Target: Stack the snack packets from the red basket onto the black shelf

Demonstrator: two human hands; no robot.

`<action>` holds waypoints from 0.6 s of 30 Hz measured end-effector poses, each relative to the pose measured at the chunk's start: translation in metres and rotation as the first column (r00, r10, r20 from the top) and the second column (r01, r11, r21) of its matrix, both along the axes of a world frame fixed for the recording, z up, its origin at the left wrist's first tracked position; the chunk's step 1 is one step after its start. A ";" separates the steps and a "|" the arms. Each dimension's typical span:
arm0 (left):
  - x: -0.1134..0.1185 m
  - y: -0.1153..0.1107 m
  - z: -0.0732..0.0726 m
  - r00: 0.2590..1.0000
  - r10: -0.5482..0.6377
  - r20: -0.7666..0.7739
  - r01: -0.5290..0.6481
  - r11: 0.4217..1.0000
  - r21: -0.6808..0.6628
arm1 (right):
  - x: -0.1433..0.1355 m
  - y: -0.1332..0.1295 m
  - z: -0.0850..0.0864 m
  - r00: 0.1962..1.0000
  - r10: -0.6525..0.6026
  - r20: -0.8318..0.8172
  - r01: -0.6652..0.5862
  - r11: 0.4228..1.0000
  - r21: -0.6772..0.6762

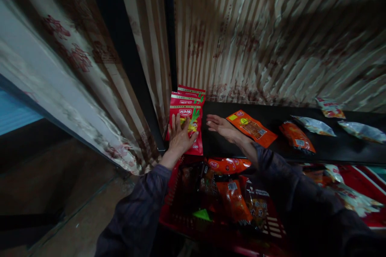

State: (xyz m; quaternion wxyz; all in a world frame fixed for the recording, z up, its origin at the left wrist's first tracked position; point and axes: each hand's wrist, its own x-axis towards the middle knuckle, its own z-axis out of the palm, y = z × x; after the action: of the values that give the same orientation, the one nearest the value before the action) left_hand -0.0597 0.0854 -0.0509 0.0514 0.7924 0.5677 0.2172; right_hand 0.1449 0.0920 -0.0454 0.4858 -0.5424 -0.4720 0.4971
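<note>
Several red snack packets [186,114] lie overlapped at the left end of a dark shelf [215,144]. My left hand [180,134] rests on the front one with its fingers spread. Just right of that stack is my right hand [221,126], its fingers stretched out and nothing held in them. An orange snack packet [255,128] lies flat beside my right wrist, partly behind the forearm. Below both forearms sits a red plastic basket [169,217] with orange packets [233,200] and dark packets [256,204] inside.
Farther right on the shelf lie another orange packet [297,136] and several silvery packets [315,125]. A second red container [372,204] with packets stands below them. Corrugated sheeting [241,28] backs the shelf, and a dark upright post [132,56] rises at the left.
</note>
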 end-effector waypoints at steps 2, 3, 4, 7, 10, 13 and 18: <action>-0.002 -0.004 -0.005 0.999 0.011 0.039 -0.012 0.999 0.032 | -0.004 0.005 -0.005 1.000 -0.029 0.003 0.029 0.999 0.016; -0.003 -0.004 -0.008 0.998 0.015 0.060 -0.018 0.999 0.051 | -0.008 0.008 -0.007 1.000 -0.020 0.010 0.020 0.999 0.032; -0.003 -0.004 -0.009 0.997 0.018 0.081 -0.024 0.998 0.066 | -0.012 0.010 -0.010 1.000 -0.008 0.021 0.007 0.998 0.056; -0.004 0.000 -0.013 0.983 0.087 0.160 -0.102 0.991 0.086 | -0.026 0.017 -0.017 0.997 0.009 0.075 -0.020 0.990 0.143; -0.003 0.009 -0.017 0.969 0.148 0.198 -0.167 0.983 0.082 | -0.037 0.025 -0.024 0.988 -0.047 0.147 0.021 0.985 0.174; -0.003 0.017 -0.024 0.961 0.187 0.203 -0.205 0.976 0.073 | -0.041 0.031 -0.027 0.982 -0.099 0.159 0.071 0.982 0.174; -0.002 0.024 -0.032 0.951 0.193 0.243 -0.211 0.976 0.050 | -0.045 0.032 -0.025 0.993 -0.112 0.048 0.105 0.985 0.135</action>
State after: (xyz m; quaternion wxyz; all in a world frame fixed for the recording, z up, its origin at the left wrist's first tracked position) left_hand -0.0620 0.1094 -0.0825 0.0662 0.6998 0.6272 0.3355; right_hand 0.1001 0.1239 -0.0701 0.5338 -0.5474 -0.4868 0.4224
